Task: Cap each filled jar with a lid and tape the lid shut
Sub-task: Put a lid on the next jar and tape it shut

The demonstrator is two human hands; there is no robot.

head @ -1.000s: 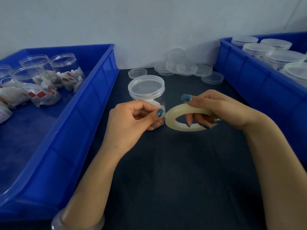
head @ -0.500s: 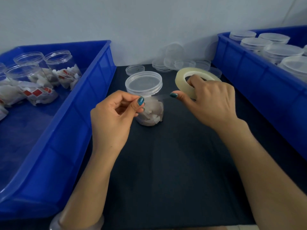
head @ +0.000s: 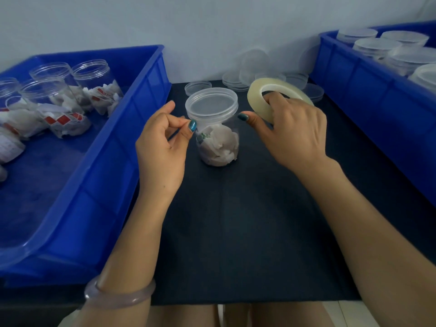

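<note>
my right hand gripped the tape roll beside the capped jar; left hand pinched by the lid, holding what, i couldn't tell.

Jar: clear, smooth, glossy plastic is noted. Sachets inside: white, crumpled, paper-like. Lid: translucent plastic, faintly frosted. Tape roll: pale, glossy, translucent film. Surface: covered by dark matt cloth. Blue bins: smooth moulded plastic, a soft sheen observed. Bracelet: polished, milky, stone-like.
</note>
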